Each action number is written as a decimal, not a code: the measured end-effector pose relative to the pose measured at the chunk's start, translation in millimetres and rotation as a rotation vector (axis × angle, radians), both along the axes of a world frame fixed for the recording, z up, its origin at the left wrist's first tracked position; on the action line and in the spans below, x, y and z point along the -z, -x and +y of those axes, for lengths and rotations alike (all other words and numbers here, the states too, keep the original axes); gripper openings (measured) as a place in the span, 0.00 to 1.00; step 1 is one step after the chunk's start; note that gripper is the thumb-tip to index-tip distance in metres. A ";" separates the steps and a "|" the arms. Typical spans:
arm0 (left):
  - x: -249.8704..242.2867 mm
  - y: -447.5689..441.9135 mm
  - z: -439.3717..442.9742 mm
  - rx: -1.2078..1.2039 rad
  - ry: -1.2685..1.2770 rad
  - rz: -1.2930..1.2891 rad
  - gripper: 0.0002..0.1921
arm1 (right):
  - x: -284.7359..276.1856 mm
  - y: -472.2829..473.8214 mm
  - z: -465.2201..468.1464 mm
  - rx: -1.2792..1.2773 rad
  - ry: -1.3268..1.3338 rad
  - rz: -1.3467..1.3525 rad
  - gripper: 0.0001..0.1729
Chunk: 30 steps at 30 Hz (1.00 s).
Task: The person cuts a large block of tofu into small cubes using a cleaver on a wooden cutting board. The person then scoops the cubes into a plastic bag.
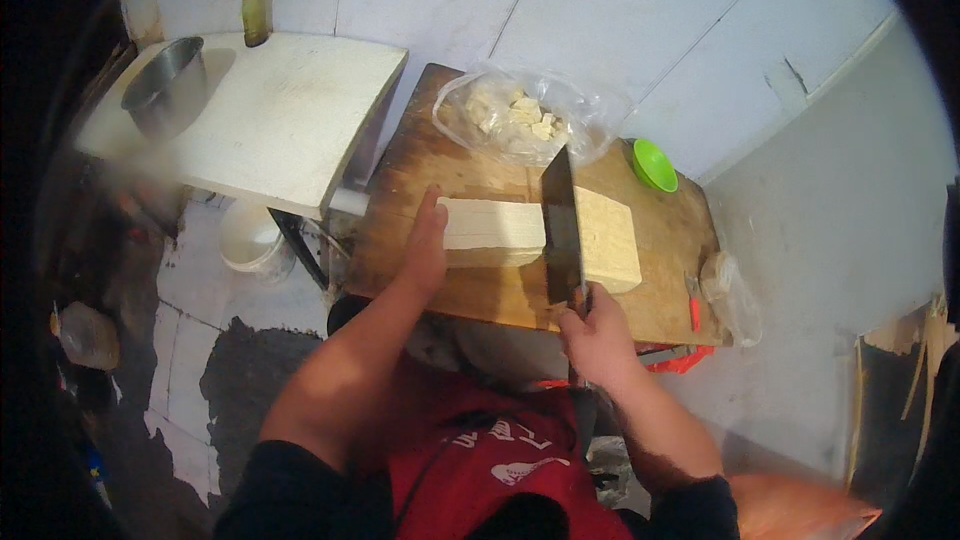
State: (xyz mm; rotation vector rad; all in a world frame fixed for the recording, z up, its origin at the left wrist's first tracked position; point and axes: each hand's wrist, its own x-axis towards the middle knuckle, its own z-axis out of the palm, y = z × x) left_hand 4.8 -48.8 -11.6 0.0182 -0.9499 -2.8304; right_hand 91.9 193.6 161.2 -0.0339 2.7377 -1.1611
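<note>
A long, pale block that looks like tofu point(493, 234) lies on a wooden board point(480, 300). My left hand point(429, 244) rests flat against its left end, fingers pointing away from me. My right hand point(596, 334) grips the handle of a cleaver point(561, 229), its broad blade upright between this block and a second, yellower block point(607, 240) on the right. Whether the blade touches either block cannot be told. Behind them, an open clear plastic bag point(525, 116) holds several pale, irregular chunks.
A green bowl point(655, 165) sits at the back right; a red-handled tool point(694, 304) and a plastic-wrapped roll point(721, 281) lie at the right edge. On the white table point(285, 105) stand a metal pot point(166, 86) and a bottle point(255, 11). Below is a white bucket point(255, 244).
</note>
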 end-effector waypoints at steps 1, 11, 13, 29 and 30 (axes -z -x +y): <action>0.4 -0.1 -0.7 0.005 -0.083 0.006 0.30 | 0.3 -7.0 1.0 -0.022 -0.030 0.120 0.15; -13.4 -8.0 6.7 -0.129 0.253 -0.032 0.27 | -49.2 -41.6 -62.6 -0.086 0.435 -0.188 0.07; -23.2 -7.4 9.1 -0.092 0.205 -0.060 0.27 | -46.2 -40.4 -70.5 -0.094 0.366 -0.224 0.08; -19.8 -11.4 6.3 0.044 0.244 0.109 0.37 | -37.7 -38.3 -100.0 0.000 0.470 -0.303 0.16; -18.0 -10.7 5.7 0.047 0.260 0.124 0.37 | -38.5 -37.6 -100.3 -0.006 0.467 -0.305 0.16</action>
